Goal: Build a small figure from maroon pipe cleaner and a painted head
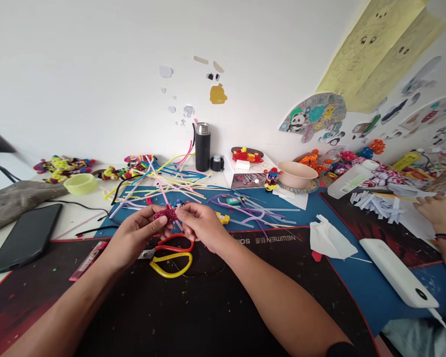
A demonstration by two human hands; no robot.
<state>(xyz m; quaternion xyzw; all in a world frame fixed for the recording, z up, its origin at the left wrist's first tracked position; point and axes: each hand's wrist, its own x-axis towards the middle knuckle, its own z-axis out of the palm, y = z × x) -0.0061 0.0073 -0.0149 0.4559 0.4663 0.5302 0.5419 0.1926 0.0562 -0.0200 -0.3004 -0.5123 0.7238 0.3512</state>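
Together, the two hands meet above the black mat, clamped on a small dark-red piece. The left hand pinches it between thumb and fingers from one side, while the right hand grips its other end, fingertips almost meeting those of the left. A bit of blue and white shows just behind the piece, too small to make out.

Under the hands lie scissors with one red and one yellow handle loop, resting on the mat. Behind them, loose pipe cleaners in purple, blue, yellow and pink spread over the blue part of the worktop, and a yellow tool sits just beside the right hand. Farther back, a black flask stands upright near the wall, with its dark cap beside it.

A phone lies left of the mat, and a slim pink packet rests near the left forearm. At the far right, a co-worker's hand touches white paper.
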